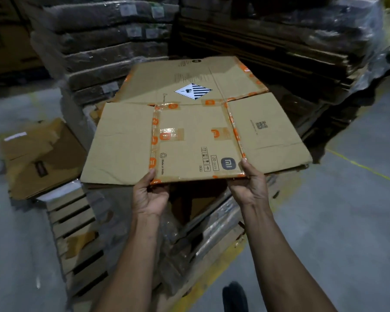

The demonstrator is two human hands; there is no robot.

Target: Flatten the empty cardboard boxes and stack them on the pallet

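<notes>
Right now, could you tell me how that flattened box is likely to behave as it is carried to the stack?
The flattened box probably sags: both hands, left and right, grip only its near edge. Its side flaps hinge at taped creases, so they may droop. It looks light, being thin cardboard.

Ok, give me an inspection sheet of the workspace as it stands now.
Surface: wooden pallet, slats bare at left, on concrete floor.
Job's things: flattened box, flaps spread, held over the pallet.
Clutter: crumpled cardboard on the floor at left; plastic wrap on the pallet.
Hands: left hand and right hand both grip the box's near edge.
Cables: nothing seen.
Surroundings: wrapped stacks behind; yellow floor line.
</notes>
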